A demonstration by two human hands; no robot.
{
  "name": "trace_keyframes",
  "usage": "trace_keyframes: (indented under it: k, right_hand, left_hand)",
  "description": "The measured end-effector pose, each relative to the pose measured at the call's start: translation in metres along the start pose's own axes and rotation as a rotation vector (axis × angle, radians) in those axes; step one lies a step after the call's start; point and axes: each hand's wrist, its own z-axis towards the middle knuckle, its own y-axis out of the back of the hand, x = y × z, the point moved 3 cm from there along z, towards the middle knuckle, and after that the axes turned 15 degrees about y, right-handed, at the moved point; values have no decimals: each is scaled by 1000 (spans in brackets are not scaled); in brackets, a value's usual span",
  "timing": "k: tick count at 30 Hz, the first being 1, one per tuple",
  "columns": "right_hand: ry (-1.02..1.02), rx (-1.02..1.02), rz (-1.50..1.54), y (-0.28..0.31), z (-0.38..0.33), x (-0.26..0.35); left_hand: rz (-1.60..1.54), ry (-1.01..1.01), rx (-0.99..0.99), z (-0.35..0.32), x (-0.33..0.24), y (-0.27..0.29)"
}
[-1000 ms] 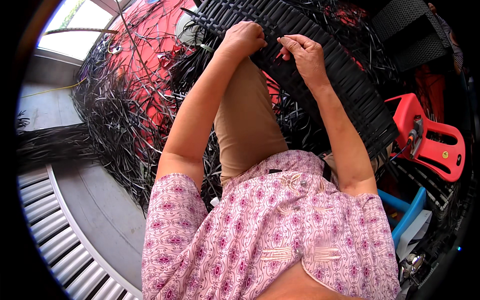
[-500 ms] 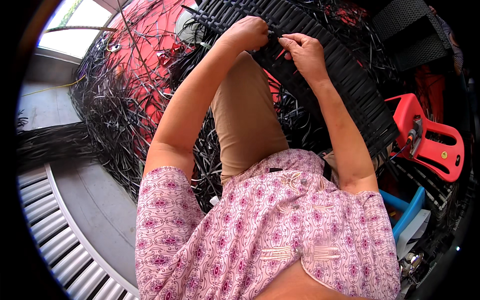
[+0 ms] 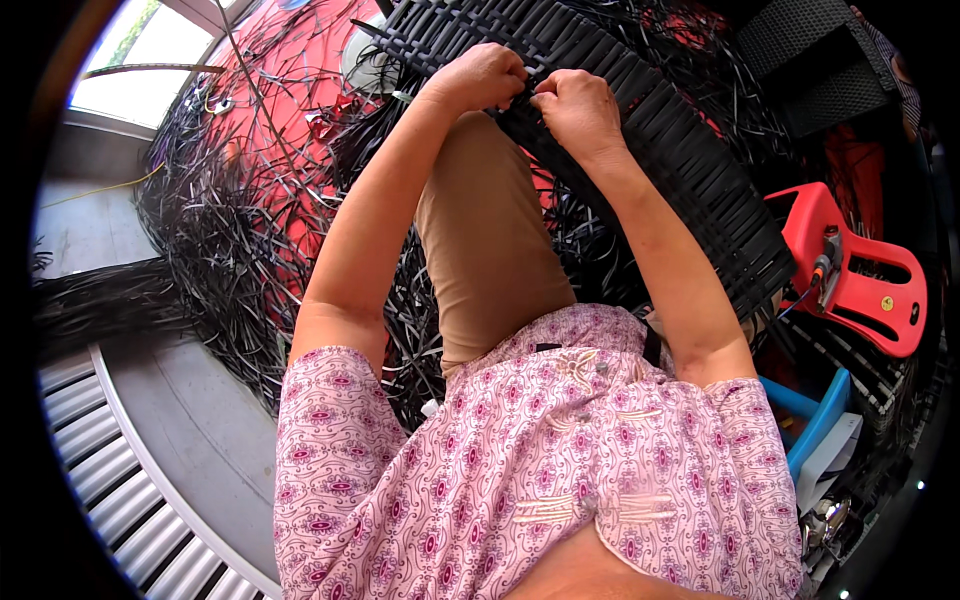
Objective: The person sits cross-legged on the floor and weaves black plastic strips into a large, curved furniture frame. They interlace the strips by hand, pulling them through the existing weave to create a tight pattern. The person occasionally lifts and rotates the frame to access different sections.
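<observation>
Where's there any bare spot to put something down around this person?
The grey surface left of the person looks bare between the silver rollers and heaped black strips. It's crowded ahead: strips litter the red floor, and the left hand and right hand nearly meet at the woven black panel.

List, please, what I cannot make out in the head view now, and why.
All in the head view:
Left hand: most fingertips, hidden behind its own knuckles.
Right hand: whatever it may pinch, hidden by its curled fingers.
Blue plastic bin: left part, covered by the patterned shirt.
Metal rollers: far left ends, cut off by the dark fisheye rim.
</observation>
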Motion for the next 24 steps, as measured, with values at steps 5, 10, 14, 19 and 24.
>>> trace_keyframes:
  k: [5,10,14,19,24]
  right_hand:
    - [17,-48,36,-4,-4,-2]
    - [68,-110,-57,-5,-7,6]
    - [58,-76,-157,-9,-5,14]
    - [107,-120,-129,-14,0,15]
    - [244,-228,53,-9,-22,16]
  left_hand:
    - [-38,-12,-3,-1,2,2]
    - [-183,70,53,-3,8,5]
    - [-233,54,80,0,15,5]
    - [-331,111,45,1,28,7]
    - [-439,151,5,-9,44,27]
